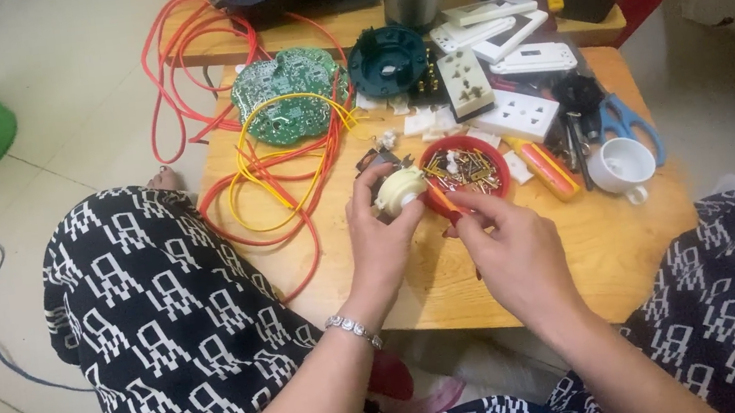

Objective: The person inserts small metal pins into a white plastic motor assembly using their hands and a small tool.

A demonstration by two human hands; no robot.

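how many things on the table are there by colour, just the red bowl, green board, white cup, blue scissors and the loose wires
red bowl: 1
green circuit board: 1
white cup: 1
blue-handled scissors: 1
wire colours, orange and yellow: 2
total: 6

Small cream-coloured round part [400, 191] on a dark base, held just above the table, tilted. An orange-handled tool [442, 200] touches its right side, beside the red bowl.
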